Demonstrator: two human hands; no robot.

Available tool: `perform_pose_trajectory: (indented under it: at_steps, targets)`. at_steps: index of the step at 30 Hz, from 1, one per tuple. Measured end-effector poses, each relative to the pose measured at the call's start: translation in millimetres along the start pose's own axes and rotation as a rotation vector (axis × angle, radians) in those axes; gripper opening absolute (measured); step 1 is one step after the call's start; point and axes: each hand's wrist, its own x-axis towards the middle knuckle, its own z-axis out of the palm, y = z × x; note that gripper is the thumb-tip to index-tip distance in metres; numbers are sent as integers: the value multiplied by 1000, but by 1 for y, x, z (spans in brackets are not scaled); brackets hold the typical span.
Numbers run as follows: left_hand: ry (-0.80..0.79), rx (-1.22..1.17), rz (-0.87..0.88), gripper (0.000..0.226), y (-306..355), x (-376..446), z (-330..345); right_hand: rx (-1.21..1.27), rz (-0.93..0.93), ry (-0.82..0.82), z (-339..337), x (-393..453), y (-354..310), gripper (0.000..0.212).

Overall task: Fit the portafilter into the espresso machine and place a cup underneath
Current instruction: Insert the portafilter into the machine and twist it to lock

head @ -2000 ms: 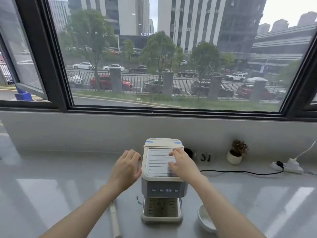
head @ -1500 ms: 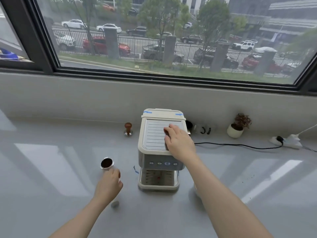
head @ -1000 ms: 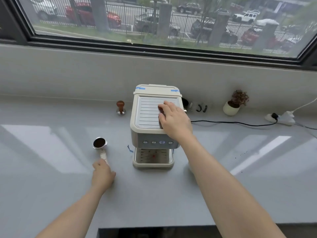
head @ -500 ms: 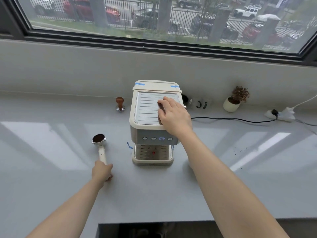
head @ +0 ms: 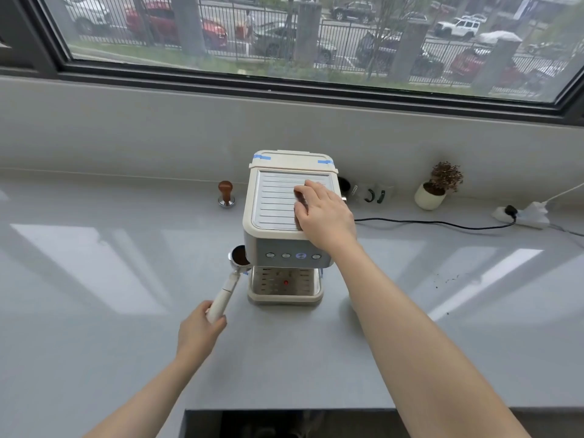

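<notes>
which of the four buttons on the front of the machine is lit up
The third button from the left on the espresso machine: it glows blue, while the other three look plain silver.

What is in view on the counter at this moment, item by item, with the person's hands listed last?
espresso machine: one, cream with a ribbed metal top, centre of the counter.
portafilter: one, metal basket filled with dark grounds, cream handle, at the machine's front left corner.
tamper: one, brown knob on a metal base, left of the machine near the wall.
potted plant: one, white pot, right, by the wall.
power strip: one, white, far right, black cable running to the machine.
left hand: closed around the portafilter handle.
right hand: flat on the machine's top.
</notes>
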Motion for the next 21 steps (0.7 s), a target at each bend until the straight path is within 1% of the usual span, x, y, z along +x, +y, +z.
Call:
perform_pose_trajectory:
  at_steps: [10,16,21]
  targets:
    - [-153,-128,79,23,44,-10,4,7,4,-2,-1,-2,-2,41]
    - [-174,-134,88,23,61,-4,4,10,3,13,-1,-2,0,42]
    - [-265,-92,120,24,74,10,-2,8,5,14,-1,-2,0,41]
